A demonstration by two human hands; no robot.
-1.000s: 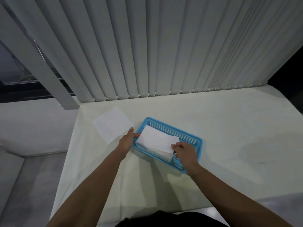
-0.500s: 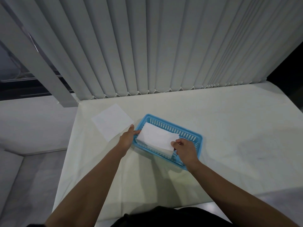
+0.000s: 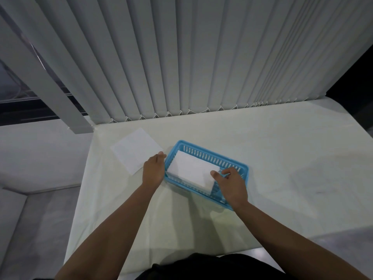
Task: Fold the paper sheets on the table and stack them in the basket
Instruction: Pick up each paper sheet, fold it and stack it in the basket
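Forearms reach out over the pale tabletop (image 3: 282,158). Right hand (image 3: 232,183) hovers over the blue basket's (image 3: 240,166) near end, fingers loosely curled, thumb touching the folded paper stack (image 3: 191,170) inside, gripping nothing. Left hand (image 3: 153,168) rests open against the basket's left wall. Beyond it lies a flat unfolded sheet (image 3: 136,150), below vertical blinds (image 3: 181,57).

An office-like room is suggested: pale vertical blinds (image 3: 201,57) are hung behind a plain cream-covered bench (image 3: 282,158), and a grey floor (image 3: 30,229) is seen alongside.
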